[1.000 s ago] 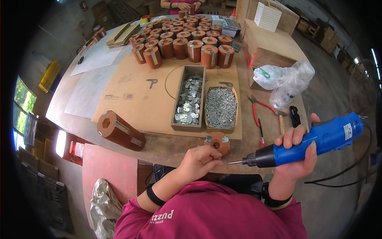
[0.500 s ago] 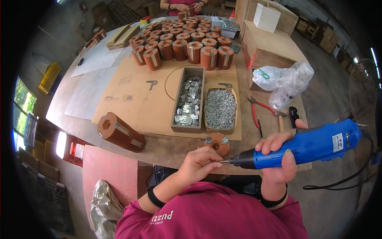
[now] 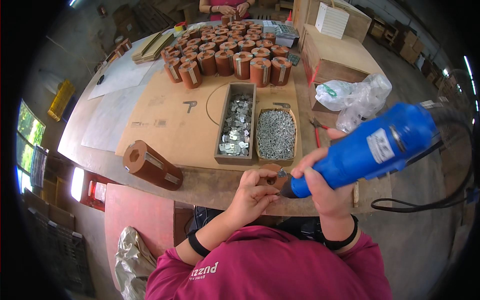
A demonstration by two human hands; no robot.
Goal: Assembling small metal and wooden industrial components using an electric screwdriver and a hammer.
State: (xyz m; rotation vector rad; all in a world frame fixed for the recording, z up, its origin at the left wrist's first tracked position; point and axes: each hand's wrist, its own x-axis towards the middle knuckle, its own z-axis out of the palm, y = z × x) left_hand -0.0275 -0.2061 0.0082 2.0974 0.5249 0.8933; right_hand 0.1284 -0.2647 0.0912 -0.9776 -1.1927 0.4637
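Observation:
My right hand [image 3: 325, 187] grips a blue electric screwdriver [image 3: 357, 152], its body tilted up to the right and its black nose pointing down to the left. Close by that nose, my left hand [image 3: 252, 196] is closed in a pinch at the table's front edge; whatever lies between the fingertips is too small to make out. Just behind these fingers stands a brown cylinder [image 3: 270, 181] with a hole in its top and metal pieces on it, partly hidden by my hand. To the left, another brown cylinder [image 3: 152, 166] with a hexagonal opening leans on the table.
A long box of metal plates [image 3: 237, 127] stands beside a box of screws [image 3: 276, 134]. Many brown cylinders [image 3: 225, 60] crowd the table's far side. Red-handled pliers [image 3: 317, 134] and plastic bags [image 3: 352, 97] lie right. Across the table, a person's hands [image 3: 234, 10] are at work.
The screwdriver has swung from nearly level to a steeper tilt, its rear end rising and its nose moving left behind my left fingers. My left hand has shifted slightly upward.

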